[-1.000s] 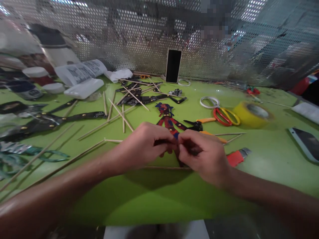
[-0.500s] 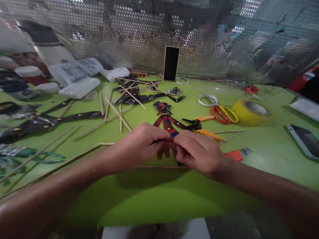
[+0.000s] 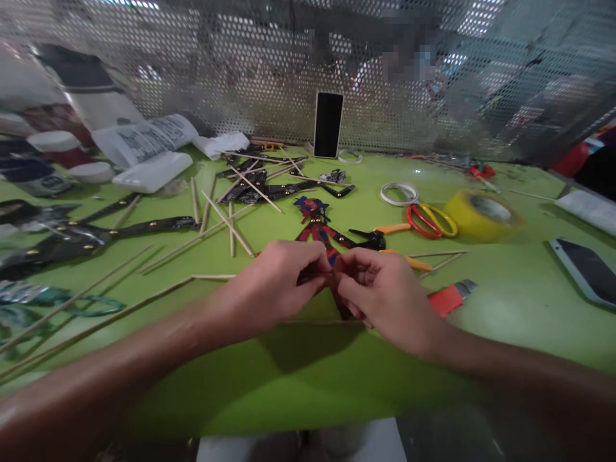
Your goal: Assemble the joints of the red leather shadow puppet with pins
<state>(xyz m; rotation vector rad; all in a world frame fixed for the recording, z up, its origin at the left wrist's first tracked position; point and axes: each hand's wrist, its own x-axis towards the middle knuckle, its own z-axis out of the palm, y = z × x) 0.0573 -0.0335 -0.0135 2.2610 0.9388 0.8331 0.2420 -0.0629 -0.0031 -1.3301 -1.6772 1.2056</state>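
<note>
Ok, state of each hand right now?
Left hand: pinched closed at the red-and-blue figure; what it holds is hidden.
Right hand: curled closed there too; contents cannot be told.

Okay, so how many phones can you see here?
2: an upright phone at the back, by the mesh panel, and a flat phone at the right side of the table. Others may be hidden.

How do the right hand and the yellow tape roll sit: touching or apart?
Apart. The head view shows green tabletop between the right hand and the yellow tape roll.
</note>
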